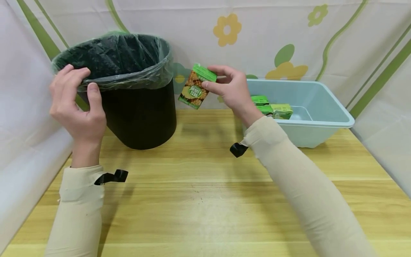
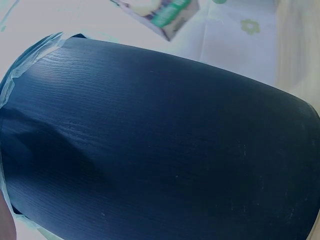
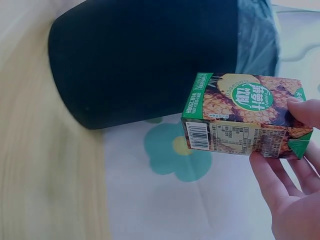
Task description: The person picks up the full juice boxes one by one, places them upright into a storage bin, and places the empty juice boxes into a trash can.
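Note:
In the head view my right hand (image 1: 229, 87) pinches a pineapple juice box (image 1: 194, 87) between thumb and fingers, tilted in the air right of the trash can. Its green top and pineapple pictures show in the right wrist view, where my fingers (image 3: 272, 180) hold one end. At the left, my left hand (image 1: 77, 101) is at the near rim of the black trash can (image 1: 141, 117), fingers bent over the rim and thumb at its front. A clear plastic liner (image 1: 138, 80) is folded over that rim. Most of the left hand is outside the left wrist view.
A light blue plastic basin (image 1: 321, 123) stands at the right of the wooden table (image 1: 199, 203). Several green juice boxes (image 1: 261, 105) lie inside it, partly hidden by my right wrist. A white curtain (image 1: 192, 21) with printed flowers hangs behind.

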Demonstrator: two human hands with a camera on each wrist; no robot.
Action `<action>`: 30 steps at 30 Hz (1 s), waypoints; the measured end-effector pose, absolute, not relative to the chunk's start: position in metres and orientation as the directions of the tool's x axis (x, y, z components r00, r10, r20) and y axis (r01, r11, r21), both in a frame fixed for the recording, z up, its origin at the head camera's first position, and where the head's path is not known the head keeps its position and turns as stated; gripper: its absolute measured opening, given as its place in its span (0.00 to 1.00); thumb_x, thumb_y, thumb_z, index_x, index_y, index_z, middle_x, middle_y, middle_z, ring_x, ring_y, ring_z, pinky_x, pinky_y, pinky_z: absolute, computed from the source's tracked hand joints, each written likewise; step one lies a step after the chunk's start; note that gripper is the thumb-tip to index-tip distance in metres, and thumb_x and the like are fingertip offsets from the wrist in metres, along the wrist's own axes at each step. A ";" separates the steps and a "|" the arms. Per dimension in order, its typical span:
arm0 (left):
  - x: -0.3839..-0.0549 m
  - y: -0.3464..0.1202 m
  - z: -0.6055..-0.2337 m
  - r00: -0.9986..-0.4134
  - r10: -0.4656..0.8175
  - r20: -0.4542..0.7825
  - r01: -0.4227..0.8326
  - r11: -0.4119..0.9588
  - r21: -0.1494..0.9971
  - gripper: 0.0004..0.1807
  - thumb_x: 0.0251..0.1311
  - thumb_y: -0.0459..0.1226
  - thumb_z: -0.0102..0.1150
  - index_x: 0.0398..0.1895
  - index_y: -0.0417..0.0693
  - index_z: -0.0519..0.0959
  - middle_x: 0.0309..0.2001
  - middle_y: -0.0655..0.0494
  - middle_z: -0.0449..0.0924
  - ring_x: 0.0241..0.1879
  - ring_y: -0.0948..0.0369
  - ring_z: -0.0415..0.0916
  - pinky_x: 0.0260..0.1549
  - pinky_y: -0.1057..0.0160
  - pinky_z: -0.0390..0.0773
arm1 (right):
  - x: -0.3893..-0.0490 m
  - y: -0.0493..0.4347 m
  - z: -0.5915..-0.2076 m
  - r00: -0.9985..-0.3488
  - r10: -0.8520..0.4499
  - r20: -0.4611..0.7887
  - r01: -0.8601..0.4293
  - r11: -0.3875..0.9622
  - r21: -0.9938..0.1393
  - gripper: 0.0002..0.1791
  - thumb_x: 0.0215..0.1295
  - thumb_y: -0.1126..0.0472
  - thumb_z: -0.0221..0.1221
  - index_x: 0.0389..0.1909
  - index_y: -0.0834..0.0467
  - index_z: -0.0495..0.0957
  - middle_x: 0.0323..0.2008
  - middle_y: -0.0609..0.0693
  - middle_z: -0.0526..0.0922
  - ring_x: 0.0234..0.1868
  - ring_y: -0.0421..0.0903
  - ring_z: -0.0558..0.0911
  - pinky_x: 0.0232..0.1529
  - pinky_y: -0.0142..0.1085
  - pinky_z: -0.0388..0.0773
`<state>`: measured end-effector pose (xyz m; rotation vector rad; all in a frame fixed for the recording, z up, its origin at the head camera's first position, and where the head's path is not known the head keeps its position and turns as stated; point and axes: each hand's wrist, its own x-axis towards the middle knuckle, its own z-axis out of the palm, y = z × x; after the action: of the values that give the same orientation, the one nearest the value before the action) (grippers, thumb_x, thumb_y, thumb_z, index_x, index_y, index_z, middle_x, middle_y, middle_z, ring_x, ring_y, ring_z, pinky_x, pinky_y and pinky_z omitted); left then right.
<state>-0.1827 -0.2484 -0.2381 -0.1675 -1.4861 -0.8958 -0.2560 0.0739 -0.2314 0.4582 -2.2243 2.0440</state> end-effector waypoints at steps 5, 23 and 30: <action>-0.177 -0.240 -0.234 -0.171 -0.420 0.891 0.602 0.672 0.432 0.22 0.59 0.45 0.56 0.44 0.40 0.91 0.48 0.45 0.92 0.62 0.58 0.83 0.74 0.60 0.70 | -0.252 0.072 -0.215 -0.943 -0.157 0.294 -0.290 -0.050 -0.956 0.25 0.64 0.64 0.73 0.63 0.53 0.84 0.55 0.51 0.85 0.54 0.48 0.85 0.55 0.39 0.87; -0.172 -0.236 -0.231 -0.183 -0.422 0.888 0.597 0.670 0.441 0.22 0.59 0.43 0.55 0.45 0.38 0.90 0.48 0.44 0.92 0.62 0.58 0.83 0.74 0.60 0.70 | -0.243 0.061 -0.154 -0.904 -0.111 0.414 -0.388 -0.199 -0.900 0.23 0.64 0.67 0.71 0.61 0.59 0.84 0.52 0.53 0.85 0.52 0.50 0.87 0.56 0.41 0.88; -0.174 -0.228 -0.251 -0.186 -0.462 0.867 0.590 0.654 0.474 0.22 0.59 0.44 0.55 0.44 0.39 0.91 0.48 0.45 0.92 0.62 0.58 0.83 0.74 0.60 0.70 | -0.242 0.060 -0.143 -0.877 -0.122 0.465 -0.439 -0.190 -0.878 0.22 0.67 0.68 0.68 0.62 0.61 0.83 0.52 0.53 0.85 0.54 0.50 0.86 0.57 0.42 0.88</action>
<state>-0.1745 -0.2281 -0.2509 -0.1124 -1.4844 -0.9441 -0.2421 0.0600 -0.1435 0.6589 -1.8468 2.1723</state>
